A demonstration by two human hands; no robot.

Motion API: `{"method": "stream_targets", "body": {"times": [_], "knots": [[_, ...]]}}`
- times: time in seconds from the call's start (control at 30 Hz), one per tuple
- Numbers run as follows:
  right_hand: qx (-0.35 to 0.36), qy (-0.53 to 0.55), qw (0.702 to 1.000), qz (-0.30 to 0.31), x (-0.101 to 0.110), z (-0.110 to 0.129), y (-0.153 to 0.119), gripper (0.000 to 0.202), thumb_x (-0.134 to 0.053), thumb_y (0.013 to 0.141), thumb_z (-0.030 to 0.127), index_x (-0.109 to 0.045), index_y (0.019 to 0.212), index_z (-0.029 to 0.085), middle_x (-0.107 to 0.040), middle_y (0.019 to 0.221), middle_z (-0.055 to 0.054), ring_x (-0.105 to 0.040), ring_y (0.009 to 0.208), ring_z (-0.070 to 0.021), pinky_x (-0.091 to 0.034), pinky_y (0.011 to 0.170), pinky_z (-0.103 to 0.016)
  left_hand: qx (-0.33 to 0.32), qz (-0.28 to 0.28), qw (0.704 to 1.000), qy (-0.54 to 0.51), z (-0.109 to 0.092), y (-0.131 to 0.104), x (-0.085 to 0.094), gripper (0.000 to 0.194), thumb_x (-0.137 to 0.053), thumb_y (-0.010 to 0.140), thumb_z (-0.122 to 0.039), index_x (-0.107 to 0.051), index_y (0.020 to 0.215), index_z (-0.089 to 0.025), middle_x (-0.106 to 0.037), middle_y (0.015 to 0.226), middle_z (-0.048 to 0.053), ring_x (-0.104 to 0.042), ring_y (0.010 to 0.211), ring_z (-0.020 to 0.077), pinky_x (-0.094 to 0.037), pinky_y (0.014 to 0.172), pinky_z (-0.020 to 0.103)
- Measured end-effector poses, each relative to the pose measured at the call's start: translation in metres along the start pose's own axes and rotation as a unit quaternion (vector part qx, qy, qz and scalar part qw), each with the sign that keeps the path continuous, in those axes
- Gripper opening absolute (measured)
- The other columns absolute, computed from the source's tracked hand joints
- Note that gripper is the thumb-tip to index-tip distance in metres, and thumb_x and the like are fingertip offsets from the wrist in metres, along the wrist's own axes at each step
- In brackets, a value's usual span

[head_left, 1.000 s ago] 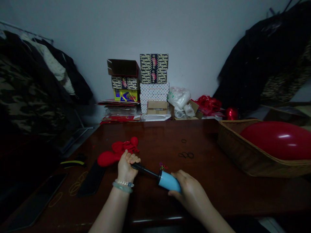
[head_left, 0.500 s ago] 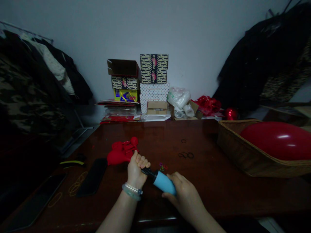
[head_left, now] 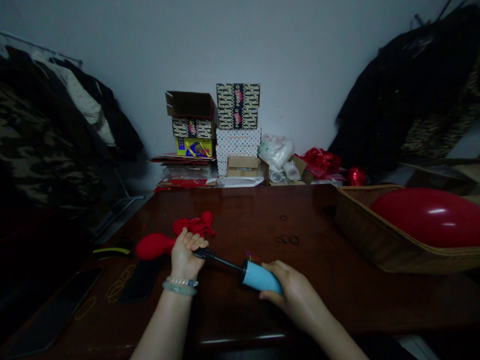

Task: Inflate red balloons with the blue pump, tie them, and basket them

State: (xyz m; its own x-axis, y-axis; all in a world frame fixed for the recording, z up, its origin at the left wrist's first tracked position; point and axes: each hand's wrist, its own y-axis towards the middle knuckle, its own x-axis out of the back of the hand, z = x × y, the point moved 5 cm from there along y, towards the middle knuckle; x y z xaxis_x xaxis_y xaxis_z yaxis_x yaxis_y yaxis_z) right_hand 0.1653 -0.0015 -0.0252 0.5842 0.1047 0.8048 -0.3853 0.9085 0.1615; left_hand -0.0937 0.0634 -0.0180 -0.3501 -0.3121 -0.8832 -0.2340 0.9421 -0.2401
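Observation:
A hand balloon pump (head_left: 260, 276) with a light blue barrel is stretched between my two hands, its thin black rod showing. My left hand (head_left: 186, 254) is closed round the black end piece. A partly filled red balloon (head_left: 154, 246) sticks out on the far side of that fist; its neck is hidden in the fingers. My right hand (head_left: 291, 292) wraps the blue barrel. Just behind the left fist lie limp red balloons (head_left: 204, 223). Small coloured bits (head_left: 251, 256) lie on the table beyond the barrel.
On the right a wicker basket (head_left: 360, 240) holds a large red balloon (head_left: 431, 215). Black rings (head_left: 287, 240) lie mid-table. Two dark flat phone-like slabs (head_left: 56, 310) and tan rubber bands (head_left: 116, 290) are at left. Stacked boxes (head_left: 238, 110) stand against the wall.
My left hand has moved left with the pump's black end and balloon, drawing out more rod. My right hand has shifted slightly right with the barrel. The balloon looks fuller.

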Motion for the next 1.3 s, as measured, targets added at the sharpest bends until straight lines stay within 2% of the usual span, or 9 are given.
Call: {"method": "stream_targets", "body": {"times": [0.1,0.2,0.33,0.47,0.63,0.77,0.93,1.13,1.3], "knots": [[-0.008,-0.005,1.0,0.001,0.001,-0.003,0.001,0.052,-0.079,0.073,0.028,-0.061,0.121,0.02,-0.067,0.11,-0.008,-0.063,0.101,-0.0255,-0.049,0.092,-0.036,-0.006,-0.002,1.0,-0.002,-0.003,0.002,0.003,0.045,-0.041,0.094,-0.016,-0.027,0.051,-0.019,-0.027,0.037,-0.007,-0.029,0.03,0.0059,-0.029,0.039,0.022],[-0.007,-0.033,0.999,-0.023,-0.002,-0.005,0.0,0.052,-0.079,0.072,0.025,-0.061,0.12,0.018,-0.066,0.109,-0.01,-0.063,0.101,-0.0269,-0.049,0.092,-0.039,-0.009,-0.001,1.0,-0.007,0.002,0.003,0.005,0.044,-0.041,0.094,-0.016,-0.028,0.052,-0.019,-0.027,0.037,-0.007,-0.029,0.03,0.0059,-0.029,0.04,0.022],[0.009,-0.073,0.994,-0.081,-0.01,-0.003,-0.001,0.051,-0.081,0.07,0.02,-0.061,0.117,0.017,-0.066,0.107,-0.011,-0.063,0.099,-0.0281,-0.05,0.09,-0.041,-0.004,-0.007,1.0,-0.012,0.019,0.0,0.005,0.044,-0.043,0.094,-0.017,-0.028,0.052,-0.019,-0.027,0.038,-0.008,-0.029,0.03,0.0055,-0.027,0.039,0.022],[0.033,-0.082,0.99,-0.112,-0.019,0.002,-0.003,0.053,-0.084,0.066,0.019,-0.06,0.114,0.017,-0.066,0.104,-0.011,-0.064,0.095,-0.0279,-0.052,0.086,-0.042,0.014,-0.016,1.0,-0.008,0.038,-0.007,0.002,0.045,-0.046,0.093,-0.02,-0.027,0.053,-0.019,-0.026,0.039,-0.008,-0.027,0.031,0.0052,-0.026,0.04,0.021],[0.038,-0.077,0.989,-0.118,-0.025,0.006,-0.005,0.054,-0.085,0.065,0.019,-0.061,0.113,0.015,-0.067,0.1,-0.011,-0.064,0.09,-0.0273,-0.054,0.084,-0.041,0.032,-0.009,0.999,0.006,0.059,-0.015,0.0,0.045,-0.051,0.091,-0.022,-0.026,0.054,-0.02,-0.025,0.041,-0.008,-0.026,0.033,0.0052,-0.025,0.04,0.021],[0.04,-0.074,0.99,-0.115,-0.028,0.006,-0.005,0.054,-0.085,0.064,0.019,-0.061,0.112,0.014,-0.067,0.1,-0.011,-0.064,0.09,-0.0273,-0.054,0.084,-0.041,0.032,-0.012,0.999,0.016,0.067,-0.018,-0.001,0.047,-0.054,0.09,-0.026,-0.025,0.054,-0.02,-0.024,0.041,-0.009,-0.025,0.033,0.005,-0.025,0.04,0.021],[0.039,-0.062,0.993,-0.098,-0.025,0.006,-0.001,0.055,-0.084,0.067,0.022,-0.06,0.115,0.014,-0.066,0.102,-0.012,-0.064,0.091,-0.0276,-0.054,0.083,-0.041,0.031,-0.011,0.999,0.014,0.056,-0.015,-0.003,0.046,-0.054,0.09,-0.024,-0.025,0.054,-0.02,-0.025,0.041,-0.008,-0.026,0.032,0.005,-0.025,0.04,0.021],[0.048,-0.047,0.995,-0.069,-0.013,0.005,0.0,0.054,-0.08,0.072,0.027,-0.058,0.12,0.015,-0.066,0.107,-0.012,-0.064,0.097,-0.0279,-0.053,0.087,-0.042,0.01,0.005,1.0,0.007,0.022,-0.005,-0.001,0.045,-0.047,0.092,-0.019,-0.025,0.053,-0.02,-0.026,0.039,-0.008,-0.028,0.031,0.0055,-0.027,0.04,0.021],[0.041,-0.048,0.997,-0.054,-0.005,0.002,0.0,0.055,-0.08,0.072,0.029,-0.059,0.122,0.017,-0.066,0.109,-0.011,-0.063,0.099,-0.0272,-0.052,0.09,-0.042,-0.003,0.012,1.0,-0.004,-0.001,0.004,0.006,0.045,-0.04,0.095,-0.017,-0.025,0.052,-0.02,-0.026,0.037,-0.008,-0.029,0.03,0.0058,-0.028,0.04,0.022]]}}
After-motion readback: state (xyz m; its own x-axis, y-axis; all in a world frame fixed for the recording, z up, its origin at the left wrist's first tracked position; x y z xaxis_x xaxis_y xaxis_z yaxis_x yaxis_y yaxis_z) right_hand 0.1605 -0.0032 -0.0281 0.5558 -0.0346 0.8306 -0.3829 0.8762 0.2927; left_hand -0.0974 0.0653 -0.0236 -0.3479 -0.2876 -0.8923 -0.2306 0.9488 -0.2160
